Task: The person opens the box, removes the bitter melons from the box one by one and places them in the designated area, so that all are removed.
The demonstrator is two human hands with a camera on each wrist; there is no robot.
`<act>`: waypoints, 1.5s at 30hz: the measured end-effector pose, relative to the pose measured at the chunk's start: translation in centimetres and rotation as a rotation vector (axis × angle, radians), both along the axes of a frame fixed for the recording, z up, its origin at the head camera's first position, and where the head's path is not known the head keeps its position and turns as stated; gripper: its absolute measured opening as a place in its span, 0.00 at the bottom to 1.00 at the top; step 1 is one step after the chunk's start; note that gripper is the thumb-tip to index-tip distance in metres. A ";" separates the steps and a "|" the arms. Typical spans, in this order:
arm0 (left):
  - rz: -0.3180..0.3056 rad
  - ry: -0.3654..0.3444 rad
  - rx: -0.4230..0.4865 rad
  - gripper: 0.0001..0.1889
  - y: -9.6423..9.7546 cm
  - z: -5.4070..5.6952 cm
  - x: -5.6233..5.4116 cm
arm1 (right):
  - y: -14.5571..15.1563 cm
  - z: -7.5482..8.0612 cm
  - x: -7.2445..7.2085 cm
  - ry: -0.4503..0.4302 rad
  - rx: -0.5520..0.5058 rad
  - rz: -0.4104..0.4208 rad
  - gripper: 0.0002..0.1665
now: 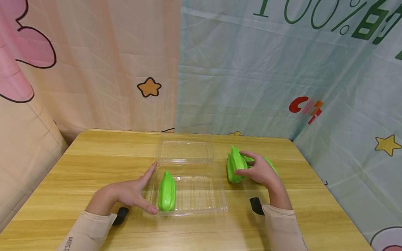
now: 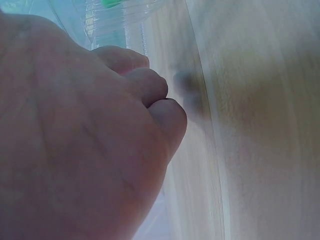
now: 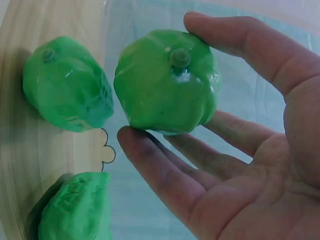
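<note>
My right hand (image 1: 257,171) pinches a green ribbed fruit (image 1: 238,160), shaped like a star fruit, between thumb and fingers. In the right wrist view its stem end (image 3: 172,80) faces the camera. A second green fruit (image 1: 233,178) lies close beside it, and another (image 1: 271,165) is partly hidden behind my hand. To the left, a clear plastic box (image 1: 197,212) stands with its lid (image 1: 185,150) folded back. One fruit (image 1: 166,193) lies lengthwise along its left side. My left hand (image 1: 128,192) spreads thumb and fingers at the box's left edge, holding no fruit; exact contact is unclear.
Both the box and the fruits are on a wooden table (image 1: 99,158). Patterned curtains (image 1: 219,84) hang behind it and along the sides. A black strap end (image 1: 120,216) shows near my left wrist, another (image 1: 256,206) near my right.
</note>
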State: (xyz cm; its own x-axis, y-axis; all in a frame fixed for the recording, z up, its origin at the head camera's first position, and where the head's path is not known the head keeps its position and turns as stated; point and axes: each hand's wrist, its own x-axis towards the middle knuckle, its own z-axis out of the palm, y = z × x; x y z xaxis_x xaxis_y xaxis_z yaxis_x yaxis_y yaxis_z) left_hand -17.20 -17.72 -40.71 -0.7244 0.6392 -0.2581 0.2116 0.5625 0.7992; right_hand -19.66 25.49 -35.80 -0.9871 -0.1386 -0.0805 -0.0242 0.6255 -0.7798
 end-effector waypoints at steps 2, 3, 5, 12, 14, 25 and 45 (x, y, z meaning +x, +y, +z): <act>0.003 -0.001 -0.002 0.77 0.0 0.0 0.0 | 0.2 -0.1 -0.1 -0.007 0.009 -0.012 0.50; 0.002 0.001 -0.001 0.77 0.0 0.0 0.0 | 0.3 -0.2 -0.1 -0.011 0.013 -0.016 0.50; 0.002 0.004 0.004 0.78 0.0 0.1 0.0 | 0.4 -0.3 -0.2 -0.020 0.024 -0.026 0.50; 0.007 0.002 0.006 0.78 0.1 0.1 0.0 | 0.9 -0.6 -0.4 -0.047 0.037 -0.053 0.51; 0.008 0.003 0.002 0.78 0.1 0.1 0.0 | 1.1 -0.7 -0.5 -0.052 0.042 -0.063 0.52; 0.008 0.006 -0.007 0.78 0.1 0.1 0.0 | 1.6 -0.8 -0.4 -0.062 0.082 -0.113 0.50; 0.013 0.004 -0.022 0.78 0.0 0.0 0.0 | 1.1 -2.2 -1.2 -0.021 0.321 -0.070 0.49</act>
State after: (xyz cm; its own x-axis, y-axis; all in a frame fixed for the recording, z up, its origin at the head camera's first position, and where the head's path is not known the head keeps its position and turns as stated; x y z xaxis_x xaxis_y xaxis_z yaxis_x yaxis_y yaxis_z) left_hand -17.22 -17.74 -40.72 -0.7336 0.6240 -0.2692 0.2072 0.5825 0.7860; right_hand -20.86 26.63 -37.95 -0.9909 -0.0348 -0.1299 0.0416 0.8391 -0.5424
